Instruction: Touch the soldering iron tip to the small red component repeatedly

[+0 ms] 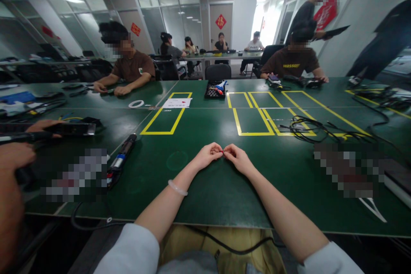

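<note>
Both my hands meet above the green table (224, 197), fingertips almost touching. A tiny red piece (222, 152) shows between them; it is too small to tell its kind. My left hand (208, 156), with a pale bangle on the forearm behind it, is closed in a pinch on the piece's left side. From the other side my right hand (239, 159) pinches it too, its remaining fingers curled in. The fingers hide most of the piece.
A black tray (214, 90) of coloured items stands ahead, beside yellow tape outlines (256, 134). A black pen-shaped tool (121, 158) lies left and tangled black cables (308, 126) right. A co-worker's hand (16, 156) is at far left. A white tape ring (136, 104) lies further back.
</note>
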